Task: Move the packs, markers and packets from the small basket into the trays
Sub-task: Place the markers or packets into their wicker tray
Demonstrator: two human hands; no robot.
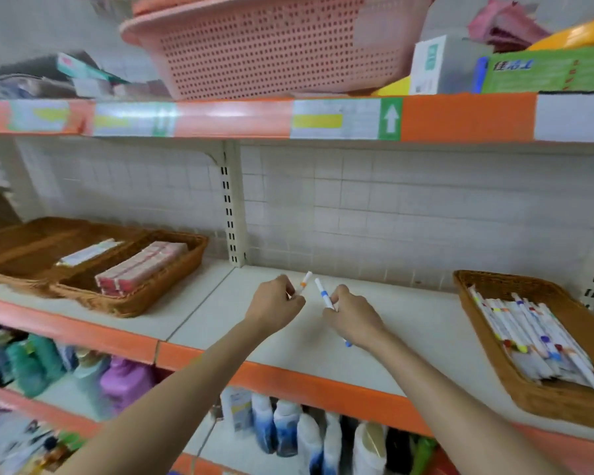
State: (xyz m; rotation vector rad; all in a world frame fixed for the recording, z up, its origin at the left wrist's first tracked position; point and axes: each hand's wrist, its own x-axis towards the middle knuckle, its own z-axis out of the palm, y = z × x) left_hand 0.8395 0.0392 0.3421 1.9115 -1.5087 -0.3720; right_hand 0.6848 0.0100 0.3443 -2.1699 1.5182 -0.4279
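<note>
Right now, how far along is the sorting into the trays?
Partly done: the right tray already holds many markers, and the left tray holds pink packs. In hand: left hand grips an orange-banded marker, right hand a blue-banded marker. The small basket isn't visible, so the remainder is unknown.

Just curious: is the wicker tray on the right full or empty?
Partly full: the right tray holds a pile of markers.

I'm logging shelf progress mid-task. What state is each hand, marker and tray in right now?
Left hand: grips the orange-banded marker.
Right hand: grips the blue-banded marker.
Right tray: holds a heap of markers.
Left tray: holds pink packs.
Far-left tray: holds a white pack.
Pink basket: sits on the upper shelf; contents hidden.
</note>
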